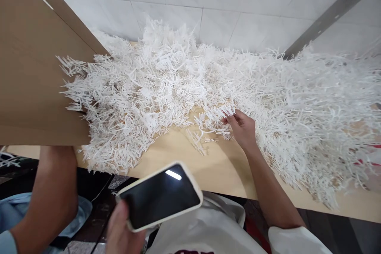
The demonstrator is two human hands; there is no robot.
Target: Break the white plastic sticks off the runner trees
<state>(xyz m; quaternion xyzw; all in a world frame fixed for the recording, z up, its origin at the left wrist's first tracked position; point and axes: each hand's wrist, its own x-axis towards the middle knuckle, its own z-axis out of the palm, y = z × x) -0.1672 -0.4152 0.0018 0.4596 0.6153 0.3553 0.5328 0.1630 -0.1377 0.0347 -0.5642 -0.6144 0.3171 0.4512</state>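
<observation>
Held a phone (163,196) in the left hand (123,228) at the near side, screen up and slanting, in front of a white shirt (202,226). Laid the thumb over its left end; could not tell the set of the other fingers, hidden behind. Saw another person's bent arm (56,186) at the near left and dark floor (336,226) at the near right.

Found a pale wood-toned table (235,174) running left to right, with a bare, curved patch along the middle of its near edge, narrowing leftward and running thinner to the right. Reached over that patch with the right hand (243,129), thumb and fingers closed in a pinch on a few of the white sprigs (166,75). Saw these heaped across the table left, centre and right, spilling to the near edge at both sides and leaving little room beyond the patch.

Met brown cardboard (41,67) closing off the left side. Farther back, found a tiled wall (184,20) behind the heap, and a slanting metal post (330,14) at the far right.
</observation>
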